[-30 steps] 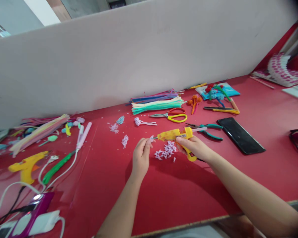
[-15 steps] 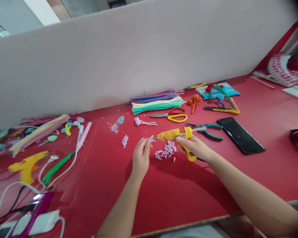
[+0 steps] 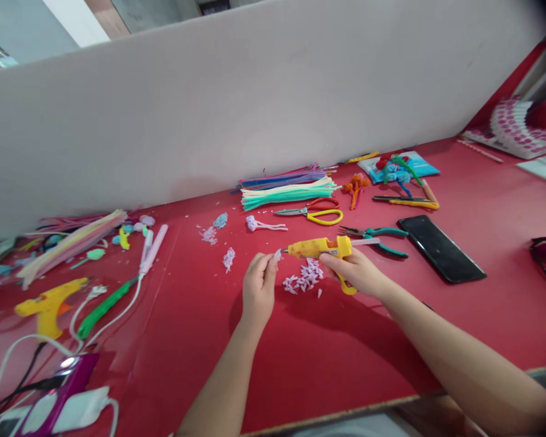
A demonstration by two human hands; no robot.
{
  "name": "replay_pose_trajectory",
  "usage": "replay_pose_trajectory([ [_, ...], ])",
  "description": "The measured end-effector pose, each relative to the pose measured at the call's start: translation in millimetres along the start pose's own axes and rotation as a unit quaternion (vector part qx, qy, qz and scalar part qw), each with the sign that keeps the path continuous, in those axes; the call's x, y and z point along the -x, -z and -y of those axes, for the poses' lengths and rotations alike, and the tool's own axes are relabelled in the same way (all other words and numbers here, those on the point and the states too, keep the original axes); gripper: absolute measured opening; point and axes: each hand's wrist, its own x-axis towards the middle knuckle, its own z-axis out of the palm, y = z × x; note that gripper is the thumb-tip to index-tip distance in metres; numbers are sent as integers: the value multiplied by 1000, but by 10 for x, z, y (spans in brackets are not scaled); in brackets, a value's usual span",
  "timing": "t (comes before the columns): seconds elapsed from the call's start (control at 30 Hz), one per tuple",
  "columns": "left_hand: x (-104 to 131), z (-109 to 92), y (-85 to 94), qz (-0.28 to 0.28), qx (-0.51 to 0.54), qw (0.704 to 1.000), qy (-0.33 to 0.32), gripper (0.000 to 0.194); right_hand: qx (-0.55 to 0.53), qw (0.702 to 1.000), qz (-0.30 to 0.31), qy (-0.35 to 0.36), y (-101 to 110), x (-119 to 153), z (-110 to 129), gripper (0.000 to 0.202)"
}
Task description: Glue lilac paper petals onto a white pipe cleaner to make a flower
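Note:
My right hand is wrapped round the grip of a yellow hot glue gun, with a pale glue stick poking out of its back end. The nozzle points left, at a small lilac fuzzy piece pinched between the thumb and fingers of my left hand. Nozzle and piece are very close; whether they touch I cannot tell. Beneath the gun lies a loose heap of small lilac pieces on the red table.
Behind the gun lie scissors, pliers and pipe-cleaner bundles. A lilac pipe-cleaner flower sits nearby. A phone rests at right. Another yellow glue gun, a pink styling iron and cords occupy the left. A white partition stands behind.
The glue gun has rolled and shifted slightly, and its glue stick now points lower at the back. The lilac piece shows more upright in my left fingers.

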Motion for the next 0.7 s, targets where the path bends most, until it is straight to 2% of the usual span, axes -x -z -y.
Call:
replay_pose_trajectory([
  [0.1,3,-18,-4,3,-18,999,-30,21,24,999,-32,28,2,-23,-13,31],
  [0.23,-2,34,5,0,-12,1000,13,24,131,988,-85,13,119,-118,-109,16],
  [0.33,-5,77,7,-5,-10,999,35,27,297,949,-99,-39,225,-193,-199,20],
  [0.4,-4,88,1,-4,-7,1000,30,28,366,921,-115,-68,270,-226,-240,21],
  [0.63,-2,76,-15,17,-3,1000,23,27,480,856,-160,-109,291,-217,-229,34],
  [0.7,-2,67,-19,19,-5,1000,23,26,504,844,-170,-69,261,-185,-173,27],
])
